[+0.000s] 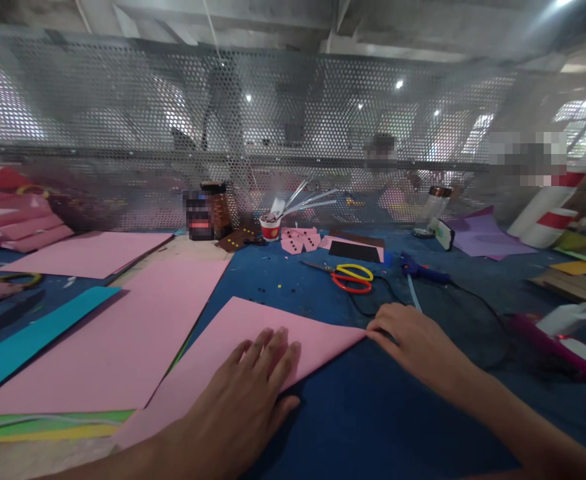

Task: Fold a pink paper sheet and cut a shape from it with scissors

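Two bare hands, ours, are at a single pink sheet [223, 333] on the blue counter [373, 407] just before us. Taking that sheet as the clock's center, with twelve o'clock pointing away from us, we describe the rest around it. Our left hand [257, 380] is open and palm down on the sheet, its fingers slightly spread and its thumb reaching past the near edge. Our right hand [413, 337], at three o'clock, is closed on the sheet's pointed corner, pinching it between thumb and fingertips.

At nine o'clock lies a larger pink sheet [103, 353], partly crossed by a teal strip [37, 337]; green and yellow edges show beneath it. At one o'clock, scissors [337, 270] with one yellow and one red handle lie near a black strip [354, 251]. At two o'clock is a blue glue gun [425, 272], and farther off, purple paper [490, 233] beside an upright phone [444, 235]. A magenta device [567, 347] with a white plug sits at three o'clock, beyond our right hand. At twelve o'clock we see a red-and-white cup [270, 229] holding clear sticks, beside pink pieces [300, 240] with dark dots. A perforated metal screen [293, 120] stands behind.
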Demonstrator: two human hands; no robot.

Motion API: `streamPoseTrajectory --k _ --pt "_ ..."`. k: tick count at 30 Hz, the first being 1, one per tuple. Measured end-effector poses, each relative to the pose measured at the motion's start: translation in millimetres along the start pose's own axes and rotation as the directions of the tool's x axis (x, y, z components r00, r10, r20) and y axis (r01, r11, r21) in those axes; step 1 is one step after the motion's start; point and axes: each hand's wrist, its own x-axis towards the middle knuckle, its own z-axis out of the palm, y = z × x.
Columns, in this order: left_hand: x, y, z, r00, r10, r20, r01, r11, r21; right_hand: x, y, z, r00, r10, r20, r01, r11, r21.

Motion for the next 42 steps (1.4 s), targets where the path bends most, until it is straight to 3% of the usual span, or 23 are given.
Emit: streamPoseTrajectory --k 9,19,42 --pt "-1.5 -0.1 2.7 0.999 -0.004 -0.048 0.003 1.000 -0.009 -1.4 0.8 3.1 0.999 -0.035 -0.017 0.034 0.998 -0.053" --pt "-0.8 1.6 -1.3 1.000 -0.012 0.004 0.012 1.000 0.004 -2.3 -0.3 1.8 0.999 -0.043 -0.014 0.043 0.997 -0.058" --pt "-0.5 0.5 3.8 0.999 -0.011 -0.043 0.012 1.000 0.015 -4.0 -0.2 -1.3 0.999 -0.041 -0.020 0.040 0.998 -0.038"
